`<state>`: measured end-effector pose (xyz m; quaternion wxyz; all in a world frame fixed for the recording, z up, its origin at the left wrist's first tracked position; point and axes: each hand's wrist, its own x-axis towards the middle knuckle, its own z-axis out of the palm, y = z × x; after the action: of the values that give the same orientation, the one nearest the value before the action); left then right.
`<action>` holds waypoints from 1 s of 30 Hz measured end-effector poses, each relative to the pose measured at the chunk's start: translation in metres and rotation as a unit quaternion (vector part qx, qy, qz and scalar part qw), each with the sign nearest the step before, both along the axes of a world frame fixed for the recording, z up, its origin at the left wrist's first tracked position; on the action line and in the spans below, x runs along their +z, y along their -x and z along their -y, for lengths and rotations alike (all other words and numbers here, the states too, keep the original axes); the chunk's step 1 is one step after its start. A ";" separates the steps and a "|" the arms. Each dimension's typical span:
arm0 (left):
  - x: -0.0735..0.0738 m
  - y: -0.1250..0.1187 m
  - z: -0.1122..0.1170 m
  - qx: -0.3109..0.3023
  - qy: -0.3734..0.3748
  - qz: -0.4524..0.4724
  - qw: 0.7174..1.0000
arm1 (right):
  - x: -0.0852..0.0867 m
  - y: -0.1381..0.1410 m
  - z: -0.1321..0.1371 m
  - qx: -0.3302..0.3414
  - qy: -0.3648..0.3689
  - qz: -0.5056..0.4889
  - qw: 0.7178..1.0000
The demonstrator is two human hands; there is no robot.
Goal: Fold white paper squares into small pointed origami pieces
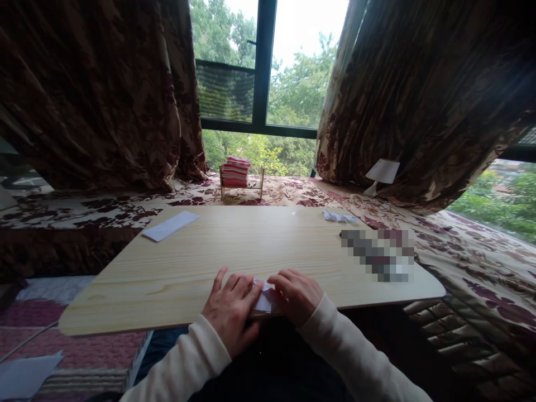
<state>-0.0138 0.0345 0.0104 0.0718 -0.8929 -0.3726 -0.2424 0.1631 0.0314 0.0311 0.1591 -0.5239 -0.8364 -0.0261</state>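
Note:
Both my hands rest at the near edge of a light wooden table (251,251), pressing on a small folded piece of white paper (263,296). My left hand (232,310) lies over the paper's left side with fingers bent down onto it. From the right, my right hand (297,296) has its fingers curled and pinched on the paper's edge. Most of the paper is hidden under the fingers.
A white paper strip (171,225) lies at the table's far left. A small crumpled white paper (338,216) sits at the far right. A small wooden rack with striped red cloth (237,173) stands beyond the table by the window. Dark floral curtains (96,95) hang on both sides.

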 end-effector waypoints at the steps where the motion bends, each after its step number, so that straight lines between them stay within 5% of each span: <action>1: -0.001 0.000 0.000 -0.001 0.002 0.001 1.000 | -0.001 -0.001 -0.001 -0.001 -0.004 0.000 1.000; 7: -0.004 0.002 -0.002 0.001 -0.007 0.006 1.000 | -0.001 -0.002 -0.001 -0.007 -0.027 0.001 1.000; 15: -0.002 0.004 -0.006 -0.008 0.002 -0.007 1.000 | -0.004 -0.010 -0.007 0.149 -0.124 0.012 0.981; 22: 0.000 0.004 -0.006 -0.010 0.004 -0.007 1.000 | -0.006 -0.020 -0.006 0.221 -0.140 0.023 0.965; 30: -0.003 0.003 -0.006 -0.012 -0.017 0.010 1.000 | -0.015 -0.027 0.006 0.172 -0.117 0.022 0.978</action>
<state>-0.0171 0.0409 0.0073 0.0799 -0.8935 -0.3584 -0.2584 0.1903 0.0251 0.0156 0.2031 -0.3497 -0.9083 -0.1072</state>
